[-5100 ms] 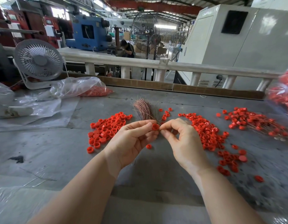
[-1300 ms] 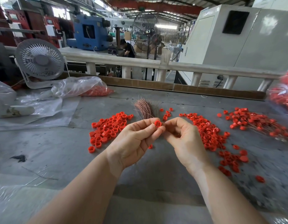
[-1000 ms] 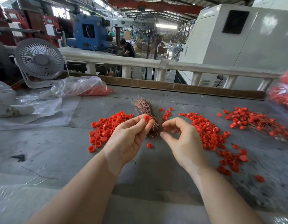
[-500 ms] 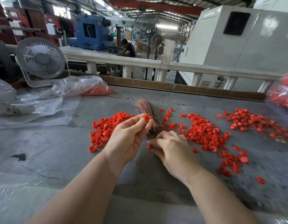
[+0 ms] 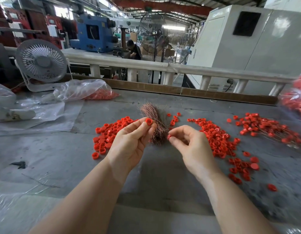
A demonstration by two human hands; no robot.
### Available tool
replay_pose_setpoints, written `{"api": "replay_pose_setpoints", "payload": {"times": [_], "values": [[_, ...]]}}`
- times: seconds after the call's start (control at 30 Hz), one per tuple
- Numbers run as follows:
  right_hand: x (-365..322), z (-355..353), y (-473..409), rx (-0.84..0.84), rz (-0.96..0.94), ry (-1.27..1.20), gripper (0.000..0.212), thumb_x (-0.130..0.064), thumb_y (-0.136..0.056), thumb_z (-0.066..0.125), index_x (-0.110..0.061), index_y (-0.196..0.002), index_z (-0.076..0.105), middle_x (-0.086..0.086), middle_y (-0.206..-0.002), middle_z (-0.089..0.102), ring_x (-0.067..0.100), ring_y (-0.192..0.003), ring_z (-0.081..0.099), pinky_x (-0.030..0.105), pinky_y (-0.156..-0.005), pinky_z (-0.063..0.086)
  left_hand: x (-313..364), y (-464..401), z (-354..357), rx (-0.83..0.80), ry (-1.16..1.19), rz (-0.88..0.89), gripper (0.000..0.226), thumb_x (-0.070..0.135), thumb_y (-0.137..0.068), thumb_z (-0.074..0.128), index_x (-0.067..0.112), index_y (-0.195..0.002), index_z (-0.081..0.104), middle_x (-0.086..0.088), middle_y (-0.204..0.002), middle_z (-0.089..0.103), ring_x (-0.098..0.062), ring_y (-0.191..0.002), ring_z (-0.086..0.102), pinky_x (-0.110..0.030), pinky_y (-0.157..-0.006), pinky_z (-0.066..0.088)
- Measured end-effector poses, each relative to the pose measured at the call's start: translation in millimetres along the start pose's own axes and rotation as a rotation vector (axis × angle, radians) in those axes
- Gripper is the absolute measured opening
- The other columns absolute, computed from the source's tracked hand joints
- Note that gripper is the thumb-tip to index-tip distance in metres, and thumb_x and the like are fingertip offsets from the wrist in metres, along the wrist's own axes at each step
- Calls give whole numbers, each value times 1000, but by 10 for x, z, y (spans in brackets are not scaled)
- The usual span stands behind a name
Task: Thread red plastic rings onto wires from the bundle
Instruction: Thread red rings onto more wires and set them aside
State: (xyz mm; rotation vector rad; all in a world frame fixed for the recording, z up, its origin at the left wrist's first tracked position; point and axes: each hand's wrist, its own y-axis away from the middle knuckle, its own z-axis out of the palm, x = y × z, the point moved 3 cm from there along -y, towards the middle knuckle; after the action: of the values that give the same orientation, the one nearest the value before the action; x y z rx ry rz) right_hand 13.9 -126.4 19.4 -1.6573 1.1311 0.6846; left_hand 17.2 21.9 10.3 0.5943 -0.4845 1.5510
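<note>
Fingers (image 5: 143, 128) of the left hand (image 5: 129, 144) pinch one red ring (image 5: 148, 121) at their tips; fingers of the right hand (image 5: 188, 146) pinch a second ring (image 5: 169, 136), mostly hidden between thumb and forefinger. Half a second earlier the right hand lay low on the table (image 5: 154, 174) at a loose ring; it is now raised and carries one, while the left hand has kept its ring. Whether a wire passes through either ring cannot be made out. Just behind and between the two hands lies one wire bundle (image 5: 154, 120), its near end partly covered by the left fingers. Three groups of loose rings lie on the table, too many to count: a left pile (image 5: 109, 134), a right pile (image 5: 217, 137) trailing toward the near edge, and a far-right heap (image 5: 267, 127) of rings that appear to be on thin wires. Farther back, a clear bag (image 5: 82, 90) holds more red pieces; another bag (image 5: 296, 102) is cut off at the right edge. One white desk fan (image 5: 41, 61) stands at the far left, and one person (image 5: 134, 49) is bent over, beyond the railing (image 5: 163, 67).
</note>
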Motion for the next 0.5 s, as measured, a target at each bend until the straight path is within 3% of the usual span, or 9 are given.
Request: {"api": "replay_pose_setpoints", "payload": {"times": [0.2,0.5], "values": [[82,-138,-47,186,122,-317,29,3,-83,62,-25,-85,65,-5,-72,62,-3,-63,54,11,-57,44,16,-6,-19,63,50,43,11,-6,-86,51,-4,-86,62,-10,-72,70,-15,-68,70,-19,-65,57],[60,-128,-33,169,212,-603,19,10,-81,60,-8,-82,63,0,-67,67,9,-65,64,17,-61,52,-68,39,54,-67,-131,-46,12,-4,-84,54,-3,-92,62,-8,-72,69,-13,-68,69,-17,-62,56]]}}
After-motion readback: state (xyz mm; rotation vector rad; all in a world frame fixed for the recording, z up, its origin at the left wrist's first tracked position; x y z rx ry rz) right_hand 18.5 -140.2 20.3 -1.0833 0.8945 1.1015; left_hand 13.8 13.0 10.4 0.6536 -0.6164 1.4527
